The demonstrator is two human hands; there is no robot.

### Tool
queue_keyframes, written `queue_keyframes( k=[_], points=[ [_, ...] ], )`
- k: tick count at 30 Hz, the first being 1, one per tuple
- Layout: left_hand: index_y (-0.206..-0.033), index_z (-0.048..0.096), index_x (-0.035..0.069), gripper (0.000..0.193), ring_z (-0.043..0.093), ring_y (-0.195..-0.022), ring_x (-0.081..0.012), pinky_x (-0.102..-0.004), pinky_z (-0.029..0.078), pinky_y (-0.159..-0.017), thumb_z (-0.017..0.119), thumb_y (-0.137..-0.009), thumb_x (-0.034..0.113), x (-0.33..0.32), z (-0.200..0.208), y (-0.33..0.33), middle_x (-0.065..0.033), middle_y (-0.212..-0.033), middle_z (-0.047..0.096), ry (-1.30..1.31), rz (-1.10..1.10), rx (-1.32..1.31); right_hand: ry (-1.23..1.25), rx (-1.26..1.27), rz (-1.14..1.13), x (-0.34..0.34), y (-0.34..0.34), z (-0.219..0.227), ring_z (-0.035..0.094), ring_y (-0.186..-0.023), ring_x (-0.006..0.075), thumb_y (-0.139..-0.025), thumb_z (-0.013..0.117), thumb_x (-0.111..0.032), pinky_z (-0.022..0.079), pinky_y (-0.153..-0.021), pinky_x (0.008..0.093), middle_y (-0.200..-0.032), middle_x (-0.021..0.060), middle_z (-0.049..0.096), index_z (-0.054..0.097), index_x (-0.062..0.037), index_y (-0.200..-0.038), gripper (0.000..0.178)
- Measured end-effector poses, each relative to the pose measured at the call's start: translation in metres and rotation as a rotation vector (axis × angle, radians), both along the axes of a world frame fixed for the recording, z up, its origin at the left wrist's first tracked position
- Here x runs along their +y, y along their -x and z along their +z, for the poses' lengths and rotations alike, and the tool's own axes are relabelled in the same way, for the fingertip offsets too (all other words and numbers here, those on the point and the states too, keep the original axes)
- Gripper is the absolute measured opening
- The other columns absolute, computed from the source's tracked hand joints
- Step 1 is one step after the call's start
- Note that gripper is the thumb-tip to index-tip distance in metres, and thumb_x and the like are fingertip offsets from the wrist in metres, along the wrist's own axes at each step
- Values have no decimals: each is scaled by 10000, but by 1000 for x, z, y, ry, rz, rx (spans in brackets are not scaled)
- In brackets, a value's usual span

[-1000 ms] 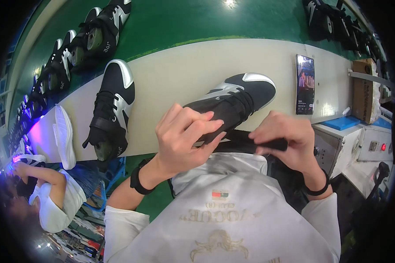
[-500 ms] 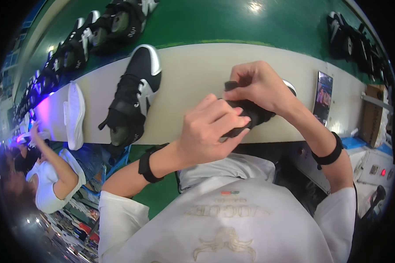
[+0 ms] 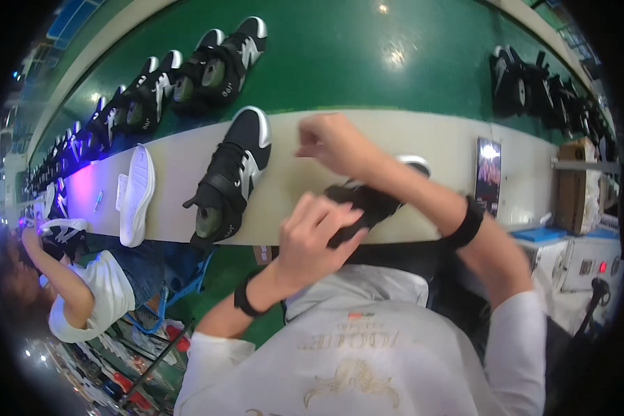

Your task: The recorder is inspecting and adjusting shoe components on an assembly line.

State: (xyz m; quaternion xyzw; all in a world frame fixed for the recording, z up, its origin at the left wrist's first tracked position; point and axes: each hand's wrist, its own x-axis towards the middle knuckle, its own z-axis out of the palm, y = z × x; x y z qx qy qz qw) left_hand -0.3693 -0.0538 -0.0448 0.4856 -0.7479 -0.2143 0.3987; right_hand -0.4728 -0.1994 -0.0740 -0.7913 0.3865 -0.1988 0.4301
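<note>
A black shoe (image 3: 371, 213) with a silver-white toe lies on the pale bench in front of me, partly covered by my right forearm. My left hand (image 3: 319, 236) grips its near, opening end, with the fingers curled over the edge. Beyond the shoe and to its left, my right hand (image 3: 334, 144) is raised above the bench with its fingers closed. Whatever those fingers may hold is hidden. To the left of both hands rests a second black shoe (image 3: 236, 170), its silver toe pointing away from me.
A white shoe sole (image 3: 139, 197) lies further left on the bench (image 3: 291, 177). Rows of black shoes (image 3: 227, 66) stand on the green surface (image 3: 340, 62) beyond. At right are a phone (image 3: 489, 173), a cardboard box (image 3: 574, 184) and a machine. Another person (image 3: 93, 291) sits at left.
My right hand has let go of the dark flap at the shoe's opening and swung left, away from the shoe. My left hand keeps hold of the shoe. The whole view has shifted somewhat.
</note>
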Motion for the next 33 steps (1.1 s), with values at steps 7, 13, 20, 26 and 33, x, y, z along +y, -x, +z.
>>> queue_keyframes(
  k=[7, 13, 20, 26, 33],
  points=[
    [-918, 667, 70, 329, 602, -761, -291, -382, 494, -657, 861, -652, 72, 60, 10, -37, -88, -887, 665, -57, 316, -107, 441, 74, 352, 57, -118, 11, 423, -1323, 419, -763, 736, -536, 345, -1017, 708, -1325, 159, 525, 549, -96, -1283, 706],
    [-911, 648, 39, 331, 584, -742, -309, -384, 486, -649, 861, -658, 56, 94, 3, -45, -127, -858, 641, -19, 429, -105, 361, -138, 276, 14, -70, 1, 483, -1275, 396, -829, 691, -479, 335, -1053, 675, -1196, 75, 626, 617, -117, -1218, 536],
    [-973, 606, -3, 304, 558, -804, -217, -329, 463, -771, 814, -758, 49, 109, 0, -47, -96, -879, 558, -146, 693, 40, 155, -358, -28, -27, 53, 19, 595, -1227, 291, -863, 732, -126, 554, -883, 367, -1235, 113, 678, 706, -74, -1152, 295],
    [-1080, 547, 13, 286, 509, -907, -144, -279, 445, -793, 735, -865, 29, 104, -3, -41, -32, -994, 482, -254, 761, 122, 205, -265, 131, 26, 97, 14, 616, -1157, 280, -820, 747, -101, 211, -1171, 628, -1043, 75, 682, 688, -63, -1032, 223],
    [-1150, 539, -15, 341, 551, -1052, -191, -324, 503, -895, 735, -892, 90, -20, -10, 5, -115, -1125, 560, -276, 795, 455, 224, -426, 158, 7, 64, -12, 563, -1209, 306, -865, 701, -145, 158, -1159, 674, -1116, 77, 645, 657, -87, -1059, 208]
  ],
)
